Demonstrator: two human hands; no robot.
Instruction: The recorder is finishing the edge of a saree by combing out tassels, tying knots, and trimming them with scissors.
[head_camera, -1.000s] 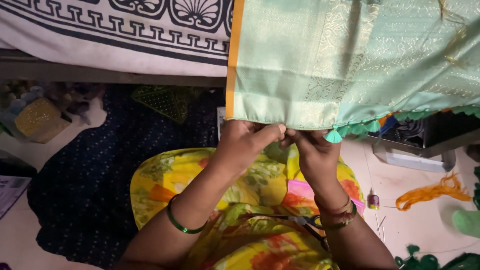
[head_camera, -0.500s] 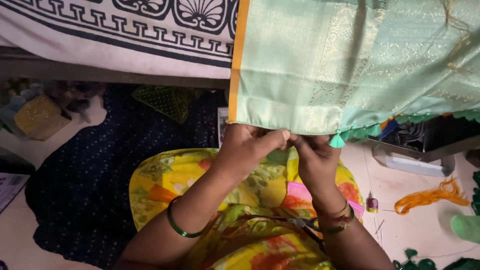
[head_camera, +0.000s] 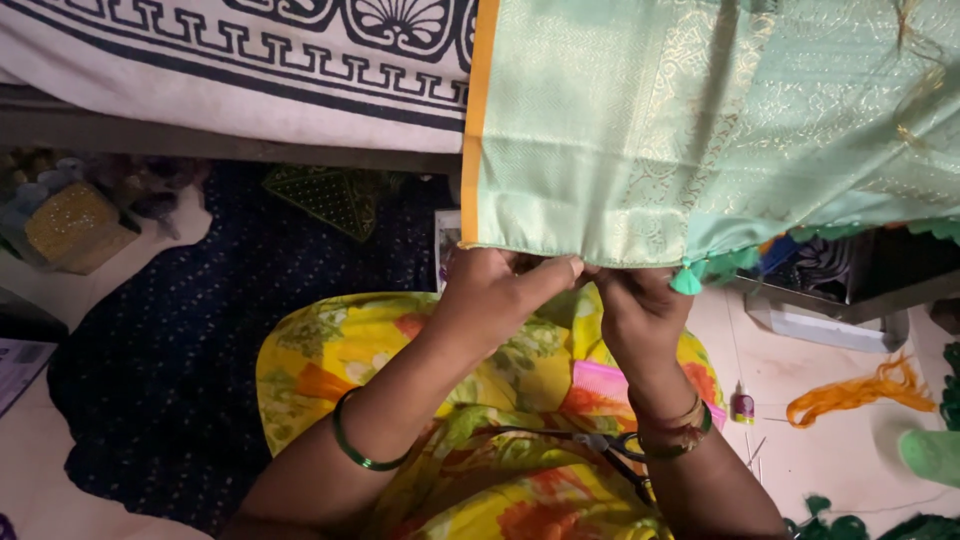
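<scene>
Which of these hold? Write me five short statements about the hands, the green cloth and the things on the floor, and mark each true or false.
1. Both hands, the left hand and the right hand, pinch the lower hem of the pale green cloth. True.
2. A teal tassel hangs from the hem beside the right hand. True.
3. The green bangle sits on the right wrist. False: it is on the left forearm.
4. The scissors are in the left hand. False: they lie on the lap.
5. The loose thread bundle on the floor is blue. False: it is orange.
</scene>
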